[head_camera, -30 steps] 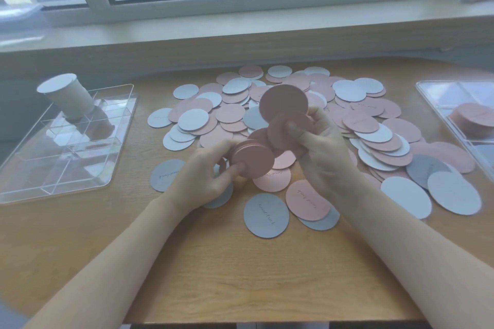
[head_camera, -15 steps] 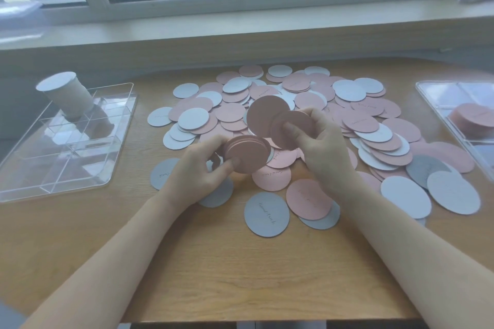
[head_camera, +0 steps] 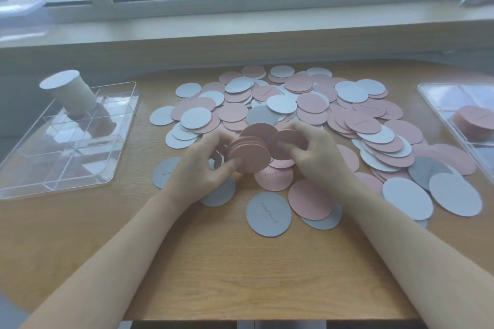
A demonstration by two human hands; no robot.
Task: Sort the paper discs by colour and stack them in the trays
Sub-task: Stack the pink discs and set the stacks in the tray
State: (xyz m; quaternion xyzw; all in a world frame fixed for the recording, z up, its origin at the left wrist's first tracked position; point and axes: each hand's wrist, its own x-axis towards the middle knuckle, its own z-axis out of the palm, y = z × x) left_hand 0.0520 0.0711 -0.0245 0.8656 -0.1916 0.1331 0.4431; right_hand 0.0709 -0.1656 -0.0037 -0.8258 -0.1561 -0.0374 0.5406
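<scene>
Left hand (head_camera: 199, 168) fingers closed on pink stack (head_camera: 248, 156), right hand (head_camera: 315, 153) pinching pink discs (head_camera: 290, 139), loose discs (head_camera: 307, 104) scattered behind, grey disc (head_camera: 268, 214) nearest, 2 clear trays (head_camera: 115, 141) flanking, grey stack (head_camera: 68, 93) in left tray, table (head_camera: 227, 270).

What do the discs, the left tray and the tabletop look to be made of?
Pink discs: matte card or thick paper, probably; thin edges, no shine. Left tray: clear hard plastic, likely acrylic; see-through, glossy reflections. Tabletop: wood or wood-look laminate; visible grain.
</scene>
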